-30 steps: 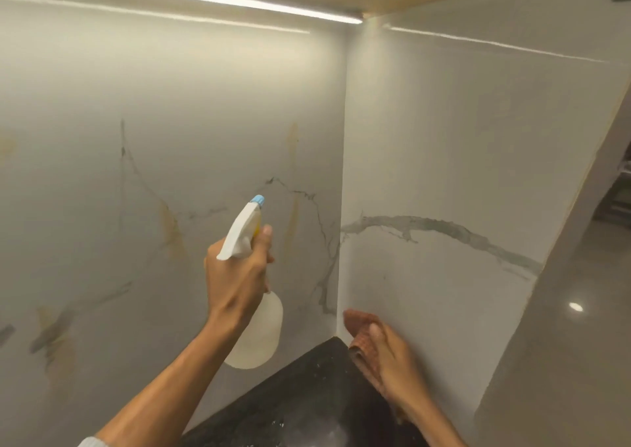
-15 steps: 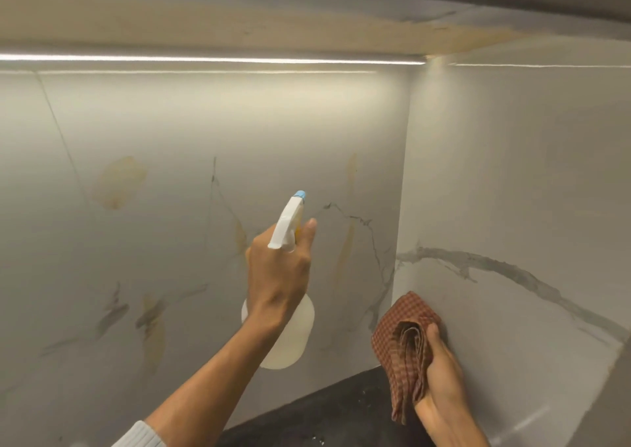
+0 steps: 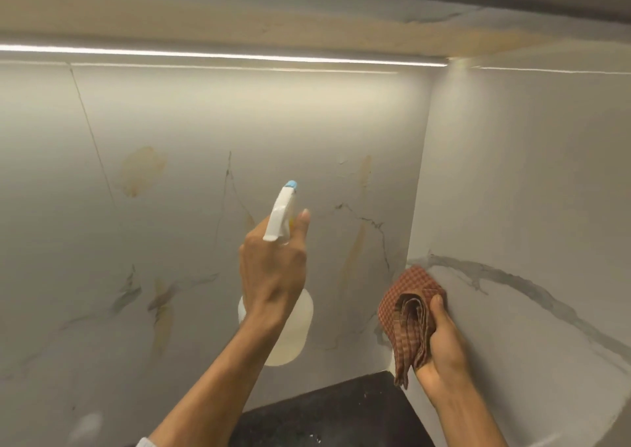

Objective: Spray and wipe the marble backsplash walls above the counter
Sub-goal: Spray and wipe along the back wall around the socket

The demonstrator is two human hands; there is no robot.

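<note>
The left hand (image 3: 273, 272) has its grip closed around the neck of a translucent white spray bottle with a blue nozzle (image 3: 285, 276), aimed at the veined white marble back wall (image 3: 170, 224), with open wall above and left of it. The right hand (image 3: 444, 344) grips a folded red-checked cloth (image 3: 406, 313) pressed on the marble side wall (image 3: 529, 190) beside the corner seam, above the black speckled desk (image 3: 341, 412).

no readable text, label, brand, number or sign anywhere in view. spray bottle (image 3: 283, 317): plain white body and trigger head, blue nozzle tip, no print visible on side facing camera. checked cloth (image 3: 408, 313): woven pattern only, no tag seen. marble walls (image 3: 170, 207): veins and stains, no markings.
</note>
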